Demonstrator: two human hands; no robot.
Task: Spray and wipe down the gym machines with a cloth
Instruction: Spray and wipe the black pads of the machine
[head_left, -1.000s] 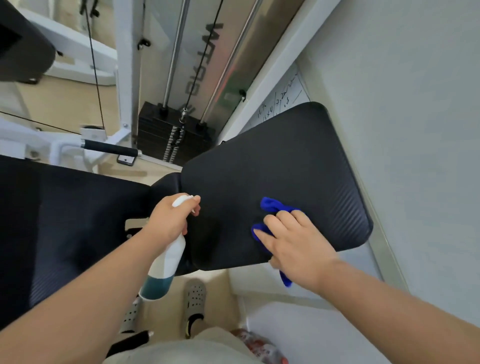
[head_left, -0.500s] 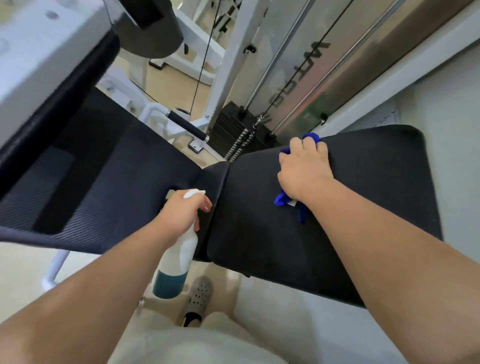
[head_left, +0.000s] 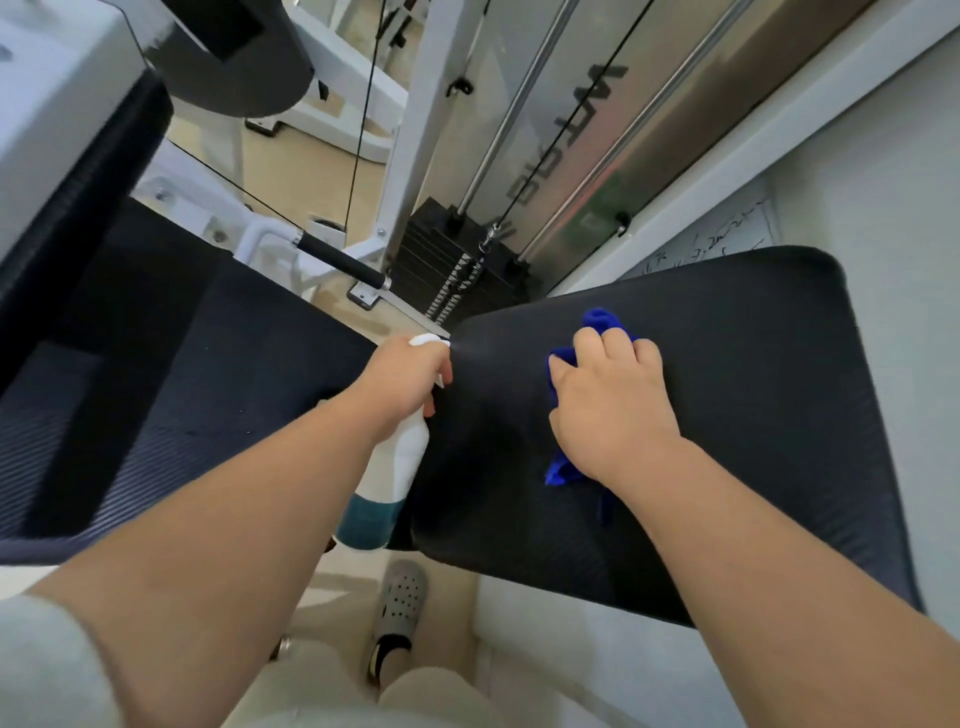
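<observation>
Both hands are at work over black gym padding, close together but not touching. The left hand (head_left: 402, 379) is wrapped round the neck of a white spray bottle (head_left: 400, 462), whose teal base hangs below the wrist. Its nozzle points toward the right hand (head_left: 613, 410), and a faint mist seems to leave it, though the blur makes this uncertain. The right hand lies palm down, fingers curled over a blue cloth (head_left: 602, 322) and pressing it onto the pad (head_left: 753, 389); cloth shows beyond the fingertips and under the heel of the hand. Left of the left hand stretches a second pad (head_left: 182, 389). Beyond both hands stands a weight stack (head_left: 457, 260), and below them a grey shoe (head_left: 402, 597) rests on the floor.
</observation>
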